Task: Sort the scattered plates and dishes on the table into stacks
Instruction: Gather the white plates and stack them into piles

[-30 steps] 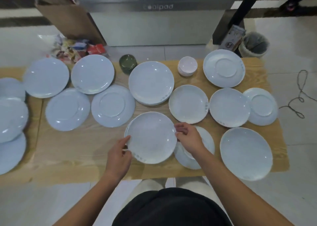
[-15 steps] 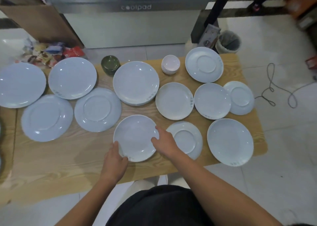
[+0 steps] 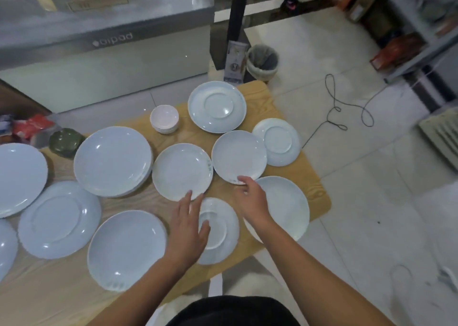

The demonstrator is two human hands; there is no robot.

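L hand (image 3: 188, 229) fingers spread, tips on mid plate (image 3: 181, 169) rim; R hand (image 3: 251, 199) fingers pinch right plate (image 3: 239, 154) rim.

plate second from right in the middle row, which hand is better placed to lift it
Right: the right hand touches that plate at its near rim; the left hand lies farther off, over the upturned small plate.

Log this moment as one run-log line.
left hand: open above upturned plate, tips at near rim of centre plate | right hand: on near rim of neighbouring plate, grip unclear | table: plates mostly unstacked
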